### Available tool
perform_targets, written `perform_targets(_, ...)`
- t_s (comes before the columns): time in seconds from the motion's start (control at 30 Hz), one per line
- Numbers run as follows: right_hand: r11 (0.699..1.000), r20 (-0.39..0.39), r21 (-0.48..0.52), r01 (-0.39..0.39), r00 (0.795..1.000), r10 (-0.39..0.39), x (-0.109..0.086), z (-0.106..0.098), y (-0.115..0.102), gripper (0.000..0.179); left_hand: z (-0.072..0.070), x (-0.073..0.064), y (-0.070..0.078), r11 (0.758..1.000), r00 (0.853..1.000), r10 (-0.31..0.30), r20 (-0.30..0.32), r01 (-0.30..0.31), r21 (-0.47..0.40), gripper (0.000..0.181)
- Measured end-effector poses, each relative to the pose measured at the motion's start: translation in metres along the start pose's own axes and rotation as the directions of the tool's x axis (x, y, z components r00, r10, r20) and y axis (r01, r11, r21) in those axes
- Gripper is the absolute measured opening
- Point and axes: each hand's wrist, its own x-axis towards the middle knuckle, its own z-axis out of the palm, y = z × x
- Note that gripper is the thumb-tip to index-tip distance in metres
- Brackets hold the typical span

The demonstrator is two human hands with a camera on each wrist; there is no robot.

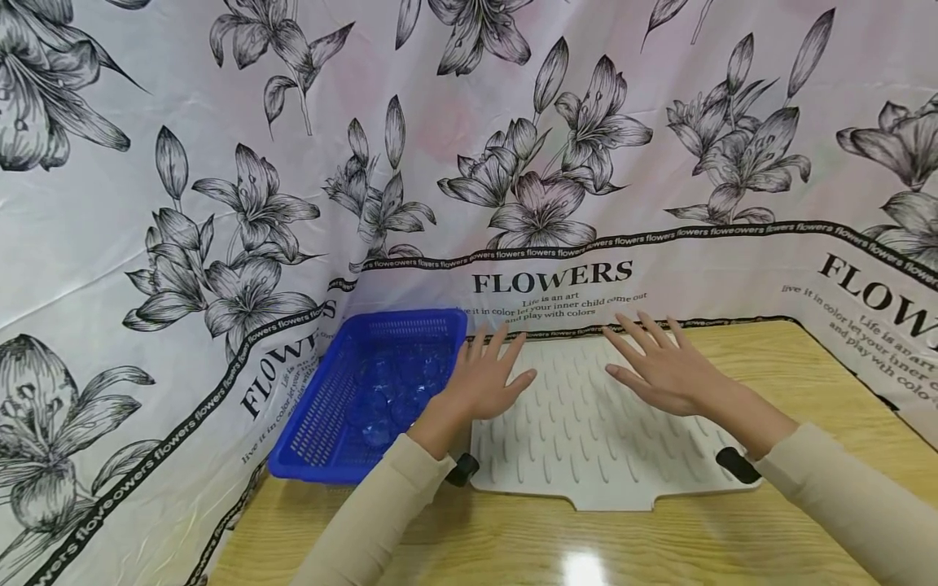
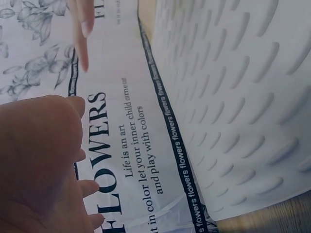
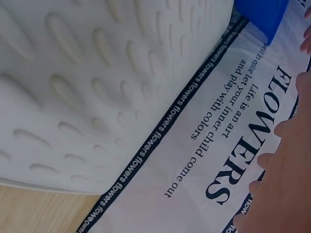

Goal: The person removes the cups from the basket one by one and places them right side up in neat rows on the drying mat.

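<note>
- So you've got 2 hands up, both holding zero things. Left hand (image 1: pixel 479 382): fingers straight and spread, thumb out to the side, nothing pinched.
- Right hand (image 1: pixel 667 378): same deal, fingers fanned, palm facing away from you, nothing in the grip. Your two hands are well apart from each other.
- 1 white mat (image 1: pixel 579 456), lying flat right below your hands, rows of raised ridges all over (way too many for me to count) and 1 tab on the edge nearest you. Left hand is over its left side, right hand over its right side.
- 1 blue basket (image 1: pixel 322 472), just left of the mat, slatted walls; your left arm covers part of the gap. One corner of it also pokes into the right wrist view.
- Several clear items (image 1: pixel 377 427) inside the basket. They overlap, so I can't give you a solid count.
- 1 wooden table (image 1: pixel 513 537) under the lot, with 1 bright glare spot near you.
- 2 pale sleeves (image 1: pixel 366 521), and 2 small black pieces (image 1: pixel 736 465), one by each cuff.
- Flower-print cloth (image 1: pixel 410 289) behind, "FLOWERS" in big letters 3 times, the side ones partly cut off or folded.
</note>
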Motion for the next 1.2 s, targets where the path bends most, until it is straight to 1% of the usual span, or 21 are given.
perform_targets(0.07,1.000,0.011,0.000,-0.002,1.000,0.002,-0.004,-0.002,-0.001,0.068,0.000,-0.003,0.000,1.000,1.000,0.003,0.004,-0.003,-0.008,0.068)
perform_targets(0.17,1.000,0.026,-0.005,-0.009,1.000,0.009,-0.008,-0.004,-0.001,0.068,-0.002,-0.008,0.001,1.000,1.000,0.010,0.010,-0.010,0.003,0.068)
perform_targets(0.37,1.000,0.024,-0.010,-0.010,1.000,0.010,-0.017,-0.007,0.002,0.069,-0.006,-0.019,0.001,0.999,0.999,0.037,-0.005,-0.037,0.031,0.067)
perform_targets(0.5,1.000,0.016,0.000,-0.012,1.000,0.012,-0.025,-0.008,0.005,0.068,-0.007,-0.026,-0.002,0.998,0.998,0.057,-0.013,-0.057,-0.011,0.067)
perform_targets(0.6,1.000,0.020,0.014,-0.018,1.000,0.018,-0.031,-0.007,0.006,0.067,-0.006,-0.031,-0.005,0.997,0.998,0.058,-0.014,-0.059,-0.045,0.066)
perform_targets(0.73,1.000,0.019,0.021,-0.018,1.000,0.017,-0.041,-0.001,0.008,0.067,-0.005,-0.041,-0.008,0.996,0.998,0.056,-0.012,-0.057,-0.064,0.066)
perform_targets(0.87,1.000,-0.009,0.023,-0.003,1.000,0.003,-0.049,0.005,0.011,0.066,-0.005,-0.049,-0.012,0.995,0.998,0.062,-0.020,-0.064,-0.075,0.066)
perform_targets(1.07,0.999,-0.043,0.033,0.005,0.999,-0.004,-0.057,0.007,0.016,0.065,-0.006,-0.056,-0.021,0.986,0.997,0.070,-0.018,-0.072,-0.150,0.067)
perform_targets(1.2,0.999,-0.044,0.042,-0.017,0.999,0.019,-0.063,0.008,0.022,0.066,-0.008,-0.059,-0.027,0.984,0.997,0.064,-0.031,-0.069,-0.164,0.067)
